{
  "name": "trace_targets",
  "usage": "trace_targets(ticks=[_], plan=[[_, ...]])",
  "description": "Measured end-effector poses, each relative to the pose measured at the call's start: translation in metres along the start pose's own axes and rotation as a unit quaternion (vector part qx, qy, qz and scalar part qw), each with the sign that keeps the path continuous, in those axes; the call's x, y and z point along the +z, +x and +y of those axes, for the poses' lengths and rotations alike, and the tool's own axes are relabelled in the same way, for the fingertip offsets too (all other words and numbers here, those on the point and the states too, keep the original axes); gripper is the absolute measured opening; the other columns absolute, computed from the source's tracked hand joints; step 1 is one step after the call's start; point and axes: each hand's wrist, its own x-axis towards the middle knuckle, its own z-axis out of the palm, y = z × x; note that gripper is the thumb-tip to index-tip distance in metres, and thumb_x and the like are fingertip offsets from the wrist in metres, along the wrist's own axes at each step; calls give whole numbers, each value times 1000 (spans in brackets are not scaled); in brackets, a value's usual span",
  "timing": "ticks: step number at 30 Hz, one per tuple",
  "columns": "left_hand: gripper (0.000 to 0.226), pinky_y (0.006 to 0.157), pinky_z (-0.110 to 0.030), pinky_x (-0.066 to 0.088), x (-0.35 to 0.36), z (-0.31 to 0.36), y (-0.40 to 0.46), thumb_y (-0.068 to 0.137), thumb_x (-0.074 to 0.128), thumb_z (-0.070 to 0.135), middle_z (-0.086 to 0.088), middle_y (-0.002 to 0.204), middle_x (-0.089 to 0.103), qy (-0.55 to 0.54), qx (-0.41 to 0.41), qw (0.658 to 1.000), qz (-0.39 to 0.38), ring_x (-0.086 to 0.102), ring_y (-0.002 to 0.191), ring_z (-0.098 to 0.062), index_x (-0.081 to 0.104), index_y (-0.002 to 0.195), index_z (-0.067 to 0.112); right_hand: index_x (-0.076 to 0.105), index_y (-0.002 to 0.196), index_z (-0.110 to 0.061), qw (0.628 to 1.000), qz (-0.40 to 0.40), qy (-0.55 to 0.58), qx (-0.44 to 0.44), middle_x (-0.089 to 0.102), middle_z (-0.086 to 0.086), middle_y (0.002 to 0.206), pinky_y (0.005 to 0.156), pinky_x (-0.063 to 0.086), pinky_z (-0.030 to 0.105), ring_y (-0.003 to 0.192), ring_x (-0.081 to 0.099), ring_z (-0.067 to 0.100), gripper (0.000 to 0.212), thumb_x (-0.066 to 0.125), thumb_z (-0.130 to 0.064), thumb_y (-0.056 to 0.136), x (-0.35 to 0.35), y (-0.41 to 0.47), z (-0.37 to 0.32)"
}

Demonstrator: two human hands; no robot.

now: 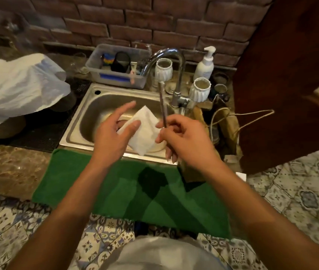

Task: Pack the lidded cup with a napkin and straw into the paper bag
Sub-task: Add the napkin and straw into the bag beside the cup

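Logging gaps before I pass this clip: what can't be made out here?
Head view only:
- Lidded cup: not visible anywhere.
- Paper bag: its opening and contents are dark; right hand covers its near end.
- Napkin: left hand overlaps it; grip unclear.
- Straw: motion-blurred.

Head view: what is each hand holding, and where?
Left hand pinches the napkin at its left edge; right hand grips the straw near its lower end.

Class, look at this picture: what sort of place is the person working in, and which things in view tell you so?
Probably a small kitchen or café wash-up corner. A steel sink with a curved tap sits in a counter against a brick wall, with a pump soap bottle and a tub of utensils behind it.
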Motion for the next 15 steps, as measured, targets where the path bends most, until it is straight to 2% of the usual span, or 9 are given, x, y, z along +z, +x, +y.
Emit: trace_targets(ticks=[2,5,7,8,11,13,15], plan=[[49,77,-22,59,21,30,5,95,68,10,20,113,72,-25,22,999,-14,72,95,-1,57,138,32,70,108,-11,999,-1,33,-26,76,12,83,46,56,35,49,62,27,14,58,-8,102,-35,-6,-18],[51,69,-25,61,53,68,8,95,68,8,17,94,77,-49,58,996,-35,74,85,-6,56,134,39,70,118,-8,997,8,49,-65,75,13,83,45,56,35,49,62,28,21,55,-13,105,-87,-12,-37],[51,68,-22,60,73,87,10,95,68,10,26,100,75,-46,80,995,-44,74,86,-4,54,131,43,69,121,-7,996,31,43,-72,73,15,78,42,53,32,47,60,25,23,55,-15,105,-118,-14,-43],[51,67,-20,59,82,96,11,95,68,10,24,104,74,-48,85,994,-47,74,87,-3,54,132,43,70,121,-7,996,37,40,-68,72,14,74,41,52,30,46,60,22,23,56,-16,105,-132,-13,-44],[51,66,-20,57,111,117,12,96,67,9,1,113,72,-53,99,991,-68,73,86,-5,52,136,37,73,117,-8,998,11,29,-56,67,14,65,38,48,27,41,57,18,23,62,-22,102,-163,-9,-41],[52,65,-19,57,128,127,11,96,65,8,-2,122,69,-52,104,990,-80,73,88,-3,51,137,37,74,115,-11,999,-15,9,-50,68,19,66,41,49,27,41,58,21,25,68,-28,99,-178,-5,-34],[52,65,-19,57,142,134,11,97,64,8,-2,124,66,-52,105,990,-80,73,88,-2,49,138,36,74,115,-11,998,-34,-5,-43,69,17,67,42,48,27,43,58,22,28,71,-31,96,-191,-4,-26]])
